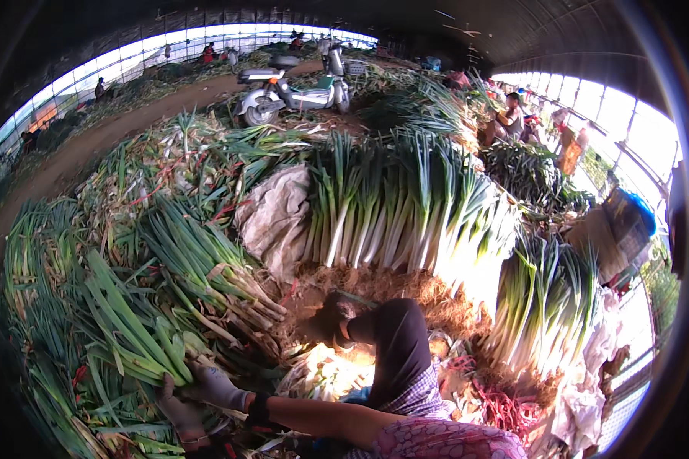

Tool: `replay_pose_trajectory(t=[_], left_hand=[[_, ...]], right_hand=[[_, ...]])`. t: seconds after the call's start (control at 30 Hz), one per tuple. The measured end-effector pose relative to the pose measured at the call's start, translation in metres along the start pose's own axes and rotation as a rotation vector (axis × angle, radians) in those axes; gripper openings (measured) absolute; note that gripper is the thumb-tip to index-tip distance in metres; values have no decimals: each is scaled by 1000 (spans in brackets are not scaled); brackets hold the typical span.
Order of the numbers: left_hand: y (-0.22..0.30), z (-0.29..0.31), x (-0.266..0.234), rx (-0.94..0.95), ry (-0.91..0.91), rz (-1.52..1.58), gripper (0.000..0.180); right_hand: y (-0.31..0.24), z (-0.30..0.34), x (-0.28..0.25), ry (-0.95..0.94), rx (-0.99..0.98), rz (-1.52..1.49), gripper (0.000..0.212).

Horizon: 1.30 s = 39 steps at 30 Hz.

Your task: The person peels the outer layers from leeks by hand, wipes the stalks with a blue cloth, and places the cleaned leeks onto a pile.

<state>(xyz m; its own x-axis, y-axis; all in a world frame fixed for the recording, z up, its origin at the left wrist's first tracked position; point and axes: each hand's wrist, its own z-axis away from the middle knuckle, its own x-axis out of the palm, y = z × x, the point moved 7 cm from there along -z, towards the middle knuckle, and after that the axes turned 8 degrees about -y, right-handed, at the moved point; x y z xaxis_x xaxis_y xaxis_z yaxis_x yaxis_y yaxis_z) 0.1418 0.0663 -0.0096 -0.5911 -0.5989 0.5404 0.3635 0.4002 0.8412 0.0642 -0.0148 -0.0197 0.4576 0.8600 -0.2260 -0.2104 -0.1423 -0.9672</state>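
Note:
At the lower left both of my gloved hands are together at the near end of a bunch of green onions [130, 329], whose broad leaves slant up and away to the left. My right hand [220, 389], in a grey glove, reaches across from the right and is closed at the stalk ends. Just below it, my left hand [177, 413] is closed against the bunch, its thumb upward and its fingers partly blurred. Beside them lies another pile of green onions [214, 268], roots toward my bent leg.
A long row of upright green onions [390, 206] stands ahead, with another bunch [547, 298] at right. A crumpled pale sack [275, 218] lies between piles. Red ties [509, 413] are near my leg. A scooter [295, 92] and a seated person [509, 118] are farther back.

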Motion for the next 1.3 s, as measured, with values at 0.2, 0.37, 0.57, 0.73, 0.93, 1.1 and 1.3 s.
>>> replay_pose_trajectory(t=[0.2,0.37,0.57,0.73,0.93,1.1,1.3], left_hand=[[-11,7,12,-70,15,39,64],[-10,-28,-57,-66,157,-27,49],[3,-45,-14,36,14,31,30],[3,-32,-21,-31,-219,243,36],[9,-17,-9,-100,-305,534,43],[9,-9,-24,40,-33,86,38],[-24,-3,-42,-177,59,395,32]], right_hand=[[-12,33,-21,48,0,-54,49],[38,80,-19,-5,-3,253,45],[201,136,-123,-149,255,553,54],[26,67,-61,-367,-133,-102,50],[12,38,4,-432,-48,29,43],[1,27,2,-84,-216,347,43],[-3,-13,33,-254,20,-552,25]])
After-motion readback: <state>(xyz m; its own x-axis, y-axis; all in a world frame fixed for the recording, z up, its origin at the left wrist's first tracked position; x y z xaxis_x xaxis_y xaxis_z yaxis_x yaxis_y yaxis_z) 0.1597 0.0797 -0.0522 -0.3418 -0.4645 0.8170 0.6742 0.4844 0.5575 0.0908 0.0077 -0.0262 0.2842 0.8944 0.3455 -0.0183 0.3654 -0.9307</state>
